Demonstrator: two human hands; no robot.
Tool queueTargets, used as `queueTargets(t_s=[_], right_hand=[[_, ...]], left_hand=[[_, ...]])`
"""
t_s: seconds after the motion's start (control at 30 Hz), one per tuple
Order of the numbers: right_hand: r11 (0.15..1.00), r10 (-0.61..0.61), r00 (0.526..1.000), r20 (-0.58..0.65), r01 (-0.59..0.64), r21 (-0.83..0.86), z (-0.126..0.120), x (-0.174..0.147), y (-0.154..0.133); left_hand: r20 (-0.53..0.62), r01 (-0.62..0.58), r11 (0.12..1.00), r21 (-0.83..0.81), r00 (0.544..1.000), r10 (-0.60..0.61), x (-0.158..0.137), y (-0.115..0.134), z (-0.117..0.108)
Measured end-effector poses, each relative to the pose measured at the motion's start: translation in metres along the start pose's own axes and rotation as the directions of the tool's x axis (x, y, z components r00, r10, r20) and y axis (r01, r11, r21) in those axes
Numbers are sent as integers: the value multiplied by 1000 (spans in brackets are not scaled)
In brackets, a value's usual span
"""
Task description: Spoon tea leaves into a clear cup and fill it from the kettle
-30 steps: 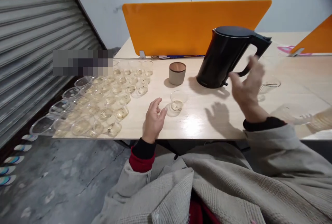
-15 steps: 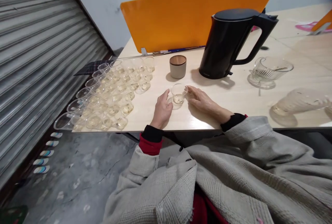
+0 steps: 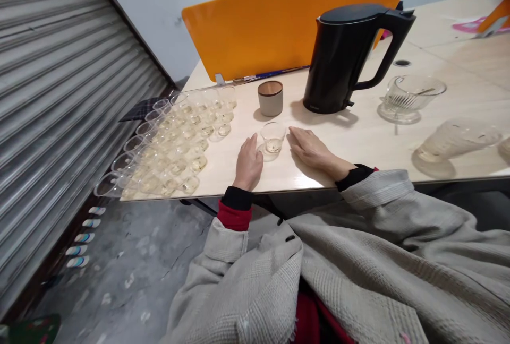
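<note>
My left hand [image 3: 247, 162] lies flat on the table [image 3: 358, 142], fingers loosely together, just beside the small clear cup [image 3: 273, 137]; its grip is slack and holds nothing. My right hand [image 3: 308, 147] rests palm down on the other side of the cup, fingers stretched toward it, fingertips near its wall but, as far as I can tell, not touching. So the cup stands upright between my two hands, near the table's front edge, with a little pale yellowish liquid in its bottom.

I judge it to be thin clear plastic or glass: very light, smooth, a bit slippery, and easy to tip or crush if squeezed hard. I would take it by the side wall, low down, with thumb and two fingers, keeping it level for the sake of the liquid.

Behind it stands a squat beige canister [image 3: 270, 97] with a brown round lid, matte and stout. To its right is the black kettle [image 3: 345, 60], tall, smooth and hard, handle turned right. Farther right sits a ribbed glass pitcher [image 3: 410, 97]. To the left, rows of like clear cups [image 3: 175, 142] crowd the table, many with the same pale dregs. An orange divider [image 3: 279, 25] stands behind.
</note>
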State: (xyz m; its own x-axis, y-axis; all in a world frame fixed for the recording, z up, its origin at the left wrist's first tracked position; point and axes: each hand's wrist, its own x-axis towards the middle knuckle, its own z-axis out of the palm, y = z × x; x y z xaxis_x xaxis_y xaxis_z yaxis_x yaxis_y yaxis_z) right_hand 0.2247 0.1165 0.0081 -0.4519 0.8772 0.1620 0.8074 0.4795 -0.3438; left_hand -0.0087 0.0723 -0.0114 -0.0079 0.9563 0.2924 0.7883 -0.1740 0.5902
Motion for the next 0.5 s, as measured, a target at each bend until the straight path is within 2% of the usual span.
queueTargets(t_s=[0.1, 0.17, 0.3, 0.5], right_hand=[[992, 2, 999, 50, 4, -124, 2, -10, 1], [986, 9, 996, 85, 5, -166, 3, -14, -1], [977, 33, 992, 120, -7, -215, 3, -16, -7], [974, 19, 995, 99, 4, -226, 5, -15, -7]], left_hand=[[74, 8, 982, 189, 997, -23, -3, 6, 0], [102, 9, 967, 253, 994, -36, -5, 10, 0], [113, 8, 962, 274, 993, -40, -5, 12, 2], [132, 5, 955, 295, 990, -46, -5, 13, 0]])
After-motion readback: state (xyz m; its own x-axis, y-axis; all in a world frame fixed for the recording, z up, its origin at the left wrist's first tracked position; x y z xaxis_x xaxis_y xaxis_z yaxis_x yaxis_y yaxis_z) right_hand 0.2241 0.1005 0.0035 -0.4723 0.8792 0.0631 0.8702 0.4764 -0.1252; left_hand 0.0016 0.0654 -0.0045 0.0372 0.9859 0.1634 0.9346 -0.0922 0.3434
